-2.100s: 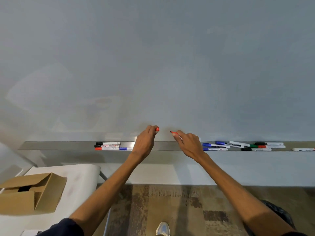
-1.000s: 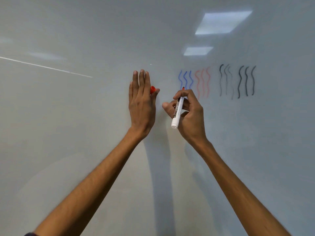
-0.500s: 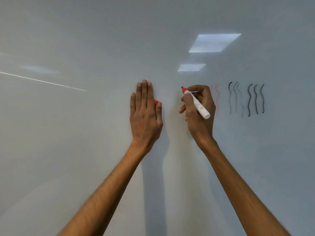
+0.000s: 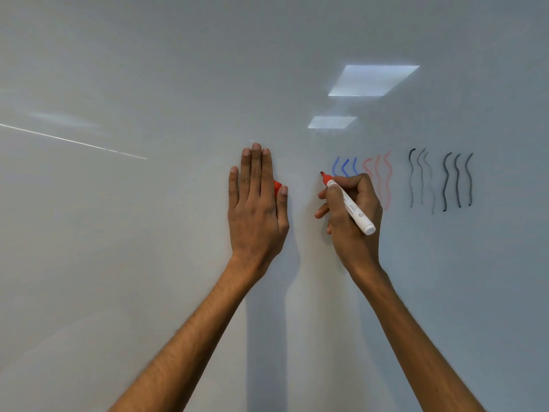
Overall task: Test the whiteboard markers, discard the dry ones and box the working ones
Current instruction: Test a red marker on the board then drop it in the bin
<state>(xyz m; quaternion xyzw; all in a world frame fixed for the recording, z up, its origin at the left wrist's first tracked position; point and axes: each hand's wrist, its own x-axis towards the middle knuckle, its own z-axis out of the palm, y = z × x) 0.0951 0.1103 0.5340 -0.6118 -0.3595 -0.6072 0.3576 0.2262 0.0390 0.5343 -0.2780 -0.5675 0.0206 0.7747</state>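
While the white-barrelled whiteboard marker with the red collar and dark tip (image 4: 350, 205) is pointing up and to the left out of the right hand (image 4: 353, 221), its tip is sitting at the glossy white whiteboard (image 4: 148, 278), though whether it is actually touching cannot be told. The right hand is gripping the barrel in a writing hold, with thumb and curled fingers closed round it and the blunt white end jutting out past the knuckles. No line is showing at the tip, so this marker's test is looking barely begun, if at all.

Just right of that hand, partly behind its knuckles, three short blue wavy strokes (image 4: 344, 168) and three pale red wavy strokes (image 4: 386, 173) are showing. Further right are three thin grey-black wavy strokes (image 4: 421, 176), then three darker black wavy strokes (image 4: 457, 179). I am reading these as four markers already tried, the paler sets perhaps hinting at weak ink.

Left of the right hand, the left hand (image 4: 257, 209) is lying flat against the board, fingers straight and pressed together, with a small red plastic cap (image 4: 277, 185) tucked between thumb and forefinger.

Drawing, judging, recapping and sorting this marker are all left to do. No box, bin or other markers are in view, so the sorted count cannot be told.
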